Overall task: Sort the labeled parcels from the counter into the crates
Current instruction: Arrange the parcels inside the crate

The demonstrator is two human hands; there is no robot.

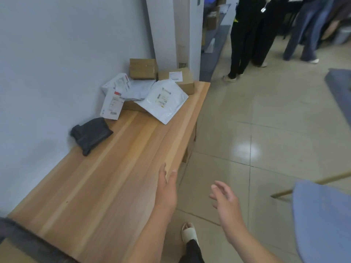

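Observation:
A pile of parcels lies at the far end of the wooden counter (106, 183): a white poly mailer (163, 100) with a label, a smaller white labelled parcel (112, 104), another white bag (118, 83), a brown box (143, 69) against the wall and a labelled brown box (180, 78). A dark grey bag (91, 134) lies closer, beside the wall. My left hand (168, 188) reaches over the counter's right edge with straight fingers, holding nothing. My right hand (225, 198) hovers above the floor, fingers relaxed and spread, empty. No crate is in view.
A grey wall runs along the counter's left side. Tiled floor (266, 130) lies to the right. People's legs (247, 38) stand at the far right back. A blue object (322, 221) and a wooden stick (311, 184) sit near right. My sandalled foot (190, 234) is below.

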